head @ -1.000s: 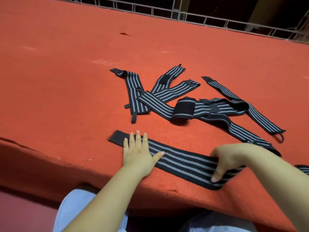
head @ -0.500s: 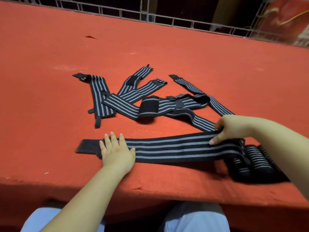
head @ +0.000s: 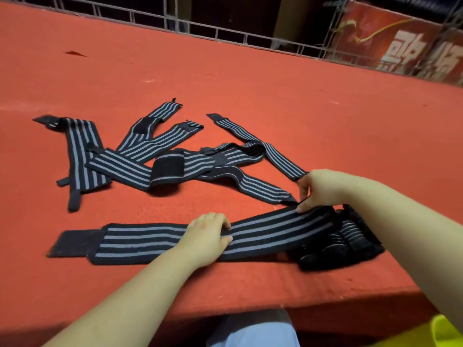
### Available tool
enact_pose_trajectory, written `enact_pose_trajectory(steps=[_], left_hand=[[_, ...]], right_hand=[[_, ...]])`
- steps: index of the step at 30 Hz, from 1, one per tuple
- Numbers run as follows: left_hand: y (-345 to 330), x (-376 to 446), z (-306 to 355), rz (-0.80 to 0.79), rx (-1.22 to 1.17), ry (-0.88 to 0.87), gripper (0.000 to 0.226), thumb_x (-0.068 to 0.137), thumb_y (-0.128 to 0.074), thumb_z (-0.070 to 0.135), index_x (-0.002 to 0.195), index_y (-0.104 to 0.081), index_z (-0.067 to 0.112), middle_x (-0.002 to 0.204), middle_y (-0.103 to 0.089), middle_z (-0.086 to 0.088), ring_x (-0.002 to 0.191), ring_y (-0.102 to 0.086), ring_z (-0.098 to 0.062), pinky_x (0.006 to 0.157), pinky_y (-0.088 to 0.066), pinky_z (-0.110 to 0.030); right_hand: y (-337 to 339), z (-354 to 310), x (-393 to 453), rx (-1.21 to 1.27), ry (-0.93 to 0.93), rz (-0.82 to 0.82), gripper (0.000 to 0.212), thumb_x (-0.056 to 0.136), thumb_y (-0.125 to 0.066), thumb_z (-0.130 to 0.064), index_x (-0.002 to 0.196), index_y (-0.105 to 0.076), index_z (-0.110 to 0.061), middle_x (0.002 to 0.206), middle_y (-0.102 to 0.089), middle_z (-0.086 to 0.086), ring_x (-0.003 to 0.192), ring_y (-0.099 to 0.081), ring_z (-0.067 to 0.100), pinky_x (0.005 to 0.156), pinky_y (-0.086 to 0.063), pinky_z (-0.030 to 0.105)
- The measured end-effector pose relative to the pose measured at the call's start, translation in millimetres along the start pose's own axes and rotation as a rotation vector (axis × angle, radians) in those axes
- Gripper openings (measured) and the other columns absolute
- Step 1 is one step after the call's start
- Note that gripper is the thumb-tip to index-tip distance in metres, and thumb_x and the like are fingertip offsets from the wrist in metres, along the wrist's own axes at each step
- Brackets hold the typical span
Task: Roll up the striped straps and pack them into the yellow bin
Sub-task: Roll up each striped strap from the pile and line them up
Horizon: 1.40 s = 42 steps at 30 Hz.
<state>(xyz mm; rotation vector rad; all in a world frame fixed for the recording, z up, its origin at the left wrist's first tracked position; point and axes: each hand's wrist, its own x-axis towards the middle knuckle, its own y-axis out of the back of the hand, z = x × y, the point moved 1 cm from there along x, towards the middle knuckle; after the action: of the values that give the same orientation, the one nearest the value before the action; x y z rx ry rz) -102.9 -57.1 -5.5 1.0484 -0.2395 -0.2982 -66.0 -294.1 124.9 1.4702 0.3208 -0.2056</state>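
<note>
A long black strap with grey stripes (head: 275, 229) lies flat along the near edge of the red table (head: 300, 108), its plain black end at the left. My left hand (head: 208, 236) presses down on the strap's middle, fingertips pointing right. My right hand (head: 318, 189) pinches the strap's far edge near its right end between thumb and fingers. Under my right forearm sit rolled-up striped straps (head: 345, 241). Several loose striped straps (head: 175, 161) lie tangled further back. A corner of the yellow bin (head: 446, 329) shows at the bottom right, below the table edge.
A metal wire railing (head: 225, 33) runs along the table's far edge, with a red banner (head: 400, 41) behind it at the right. My lap in light trousers (head: 253, 329) is below the front edge.
My left hand slid right along the flat strap, from near its black end to its middle. My right hand stayed at the strap's right end. The view shifted, bringing the bin corner in.
</note>
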Motion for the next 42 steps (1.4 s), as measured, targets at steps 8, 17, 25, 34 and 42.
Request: enact_pose_trajectory(steps=[8, 17, 25, 34, 42], left_hand=[[-1, 17, -4, -0.023, -0.137, 0.0, 0.018, 0.089, -0.058, 0.03, 0.107, -0.057, 0.027, 0.115, -0.056, 0.006, 0.112, -0.049, -0.013, 0.101, -0.035, -0.028], [45, 33, -57, 0.526, -0.546, 0.574, 0.036, 0.084, -0.065, 0.019, 0.117, -0.052, 0.015, 0.128, -0.048, -0.01, 0.12, -0.043, -0.025, 0.104, -0.03, -0.033], [63, 39, -115, 0.669, -0.611, 0.746, 0.073, 0.075, -0.075, 0.02, 0.136, -0.035, 0.019, 0.141, -0.034, -0.011, 0.131, -0.032, -0.027, 0.111, -0.022, -0.036], [70, 63, -132, 0.545, -0.734, 0.464, 0.049, 0.085, -0.065, 0.015, 0.131, -0.047, 0.016, 0.121, -0.06, 0.002, 0.115, -0.055, -0.016, 0.097, -0.041, -0.026], [86, 40, -98, 0.551, -1.074, 0.268, 0.032, 0.09, -0.056, 0.008, 0.117, -0.059, 0.026, 0.113, -0.067, 0.009, 0.108, -0.062, -0.006, 0.097, -0.045, -0.029]], right_hand=[[-13, -10, 22, 0.097, 0.034, 0.031, 0.026, 0.081, -0.068, -0.044, 0.093, -0.065, -0.022, 0.092, -0.068, -0.003, 0.086, -0.061, 0.017, 0.08, -0.05, 0.032], [-39, -107, 67, 0.487, 0.242, 0.046, 0.03, 0.083, -0.069, -0.037, 0.105, -0.063, -0.019, 0.1, -0.064, -0.004, 0.09, -0.058, 0.013, 0.08, -0.045, 0.024], [-54, -189, 123, 0.844, 0.238, 0.137, 0.067, 0.079, -0.073, -0.029, 0.137, -0.041, -0.02, 0.127, -0.057, 0.002, 0.112, -0.058, 0.019, 0.101, -0.042, 0.031], [-63, -225, 130, 1.096, 0.318, 0.222, 0.028, 0.087, -0.065, -0.021, 0.114, -0.062, -0.023, 0.099, -0.061, -0.009, 0.074, -0.056, 0.006, 0.083, -0.051, 0.023], [-44, -233, 108, 1.947, -0.02, -0.185, 0.026, 0.094, -0.05, -0.044, 0.088, -0.063, -0.023, 0.081, -0.07, -0.003, 0.076, -0.066, 0.015, 0.074, -0.053, 0.032]])
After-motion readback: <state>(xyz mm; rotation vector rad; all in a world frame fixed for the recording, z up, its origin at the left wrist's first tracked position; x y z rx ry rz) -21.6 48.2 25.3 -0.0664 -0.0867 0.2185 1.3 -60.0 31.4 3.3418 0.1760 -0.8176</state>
